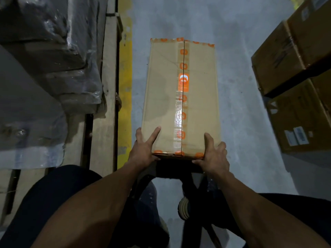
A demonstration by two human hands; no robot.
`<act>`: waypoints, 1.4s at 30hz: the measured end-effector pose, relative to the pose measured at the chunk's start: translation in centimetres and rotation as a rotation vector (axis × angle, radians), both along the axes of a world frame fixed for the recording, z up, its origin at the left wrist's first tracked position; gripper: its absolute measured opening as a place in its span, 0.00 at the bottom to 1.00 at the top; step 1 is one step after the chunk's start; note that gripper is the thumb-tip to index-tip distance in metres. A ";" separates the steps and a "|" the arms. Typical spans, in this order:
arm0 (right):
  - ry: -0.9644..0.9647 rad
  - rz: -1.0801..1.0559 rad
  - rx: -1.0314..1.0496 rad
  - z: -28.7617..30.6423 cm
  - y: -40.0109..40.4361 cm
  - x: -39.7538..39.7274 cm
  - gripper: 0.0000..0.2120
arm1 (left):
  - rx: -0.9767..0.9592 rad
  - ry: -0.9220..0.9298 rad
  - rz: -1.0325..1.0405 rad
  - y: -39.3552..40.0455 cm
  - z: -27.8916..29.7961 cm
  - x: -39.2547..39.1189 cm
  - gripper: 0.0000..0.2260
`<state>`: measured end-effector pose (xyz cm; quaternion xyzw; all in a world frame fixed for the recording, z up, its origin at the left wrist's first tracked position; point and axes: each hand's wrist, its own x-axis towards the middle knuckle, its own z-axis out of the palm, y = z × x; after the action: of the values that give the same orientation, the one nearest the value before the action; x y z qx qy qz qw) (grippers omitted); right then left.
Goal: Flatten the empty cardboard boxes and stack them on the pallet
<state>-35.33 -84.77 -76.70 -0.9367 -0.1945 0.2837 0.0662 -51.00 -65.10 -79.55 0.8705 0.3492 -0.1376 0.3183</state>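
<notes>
While both hands clasp its near end, the long tan cardboard box (pixel 180 97) stretches away from the person over the pale grey concrete floor (pixel 236 51). The left hand (pixel 143 151) takes the near left corner: its thumb and forefinger lie spread and straight on the flat top, the other fingers curled down over the left edge. The right hand (pixel 213 154) takes the near right corner, thumb laid on top, fingers wrapped round the right side. Each grip is thus curled round the box rather than pressed flat. The box is still full-bodied and closed, its two top flaps meeting at a central seam under a glossy clear tape strip with orange square marks (pixel 183 97); orange tape also trims its short edges. Below the hands a light-soled shoe (pixel 183 208) shows between dark trouser legs. To the left runs a yellow painted floor line (pixel 125 68), and beyond it a rough wooden pallet (pixel 107 86) carrying dark bundles wrapped in crinkled shiny plastic film (pixel 53 42). Well apart on the right, brown cardboard cartons with white labels (pixel 295 113) stand stacked.
</notes>
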 end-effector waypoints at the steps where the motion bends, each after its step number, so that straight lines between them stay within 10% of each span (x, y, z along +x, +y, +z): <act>1: -0.007 -0.016 0.009 -0.4 0.1 0.0 0.52 | 0.013 -0.001 0.007 0.0 -0.1 0.2 0.54; 13: -0.057 -0.096 0.065 3.7 3.0 2.4 0.47 | 0.022 0.005 0.109 1.9 4.0 2.6 0.48; 30: -0.362 -0.190 0.538 23.4 1.9 0.9 0.31 | 0.281 -0.341 0.050 5.6 28.4 4.1 0.26; 42: -0.422 -0.179 0.401 25.0 5.0 4.3 0.23 | 0.385 -0.245 -0.125 4.0 27.9 5.8 0.35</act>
<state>-31.00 -79.77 -51.72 -0.9566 -0.1727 0.0320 0.2326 -45.21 -61.13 -51.69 0.9453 0.2731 0.0186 0.1773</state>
